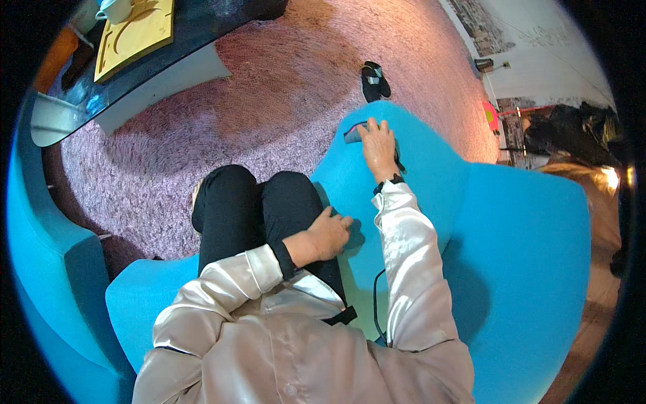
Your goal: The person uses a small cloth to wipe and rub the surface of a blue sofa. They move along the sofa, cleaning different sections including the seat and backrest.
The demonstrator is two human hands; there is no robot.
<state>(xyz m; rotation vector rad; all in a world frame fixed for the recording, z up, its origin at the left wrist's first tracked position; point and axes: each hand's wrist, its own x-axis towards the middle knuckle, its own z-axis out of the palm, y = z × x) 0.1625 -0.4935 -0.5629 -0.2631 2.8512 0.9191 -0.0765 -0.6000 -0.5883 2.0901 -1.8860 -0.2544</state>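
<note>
My right hand (377,146) rests on the arm of a blue fabric-covered sofa (429,161), its fingers over a dark grey handheld device (355,133) with a pink edge. Most of the device is hidden under the hand, so its exact kind is unclear. A black cord or strap (398,160) shows beside the wrist. My left hand (328,236) hovers at my right thigh, near the side of the sofa arm, with bent fingers slightly apart and nothing seen in them. Black trousers (227,212) cover my legs as I sit.
A black cable (376,303) curves over the seat beside my right arm. At upper left, a glossy dark table (202,50) bears a wooden tray (133,43) and a white cup (115,10). Black slippers (374,83) lie on the pinkish shag carpet (282,101) beyond the sofa arm.
</note>
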